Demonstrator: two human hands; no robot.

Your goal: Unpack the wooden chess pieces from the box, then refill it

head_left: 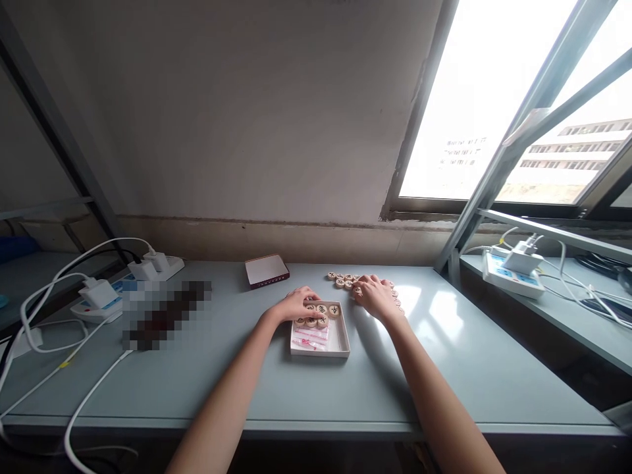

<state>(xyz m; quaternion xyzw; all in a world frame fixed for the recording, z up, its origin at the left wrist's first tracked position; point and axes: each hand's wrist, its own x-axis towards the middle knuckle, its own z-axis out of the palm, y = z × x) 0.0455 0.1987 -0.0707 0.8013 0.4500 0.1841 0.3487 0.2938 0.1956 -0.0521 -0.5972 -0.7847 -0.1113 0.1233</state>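
A shallow white box (pixel 344 342) sits on the desk in front of me, with several round wooden Chinese chess pieces (pixel 334 311) in its far part and a clear plastic bag with red print (pixel 310 339) in its near part. My left hand (pixel 297 304) is closed over the box's far left corner, its thumb across the pieces and its fingers along the far rim. Right of the box, my right hand (pixel 374 293) bends its fingers down onto more Chinese chess pieces (pixel 340 282) laid in rows. The palm hides part of these rows; exactly what the fingertips pinch is hidden.
A dark red box lid (pixel 267 271) lies with its white inside up behind the left hand. White power strips with plugs (pixel 99 296) and looping cables stand at the left, beside a pixelated patch. Another power strip (pixel 516 266) is on the right-hand desk, past a metal post.
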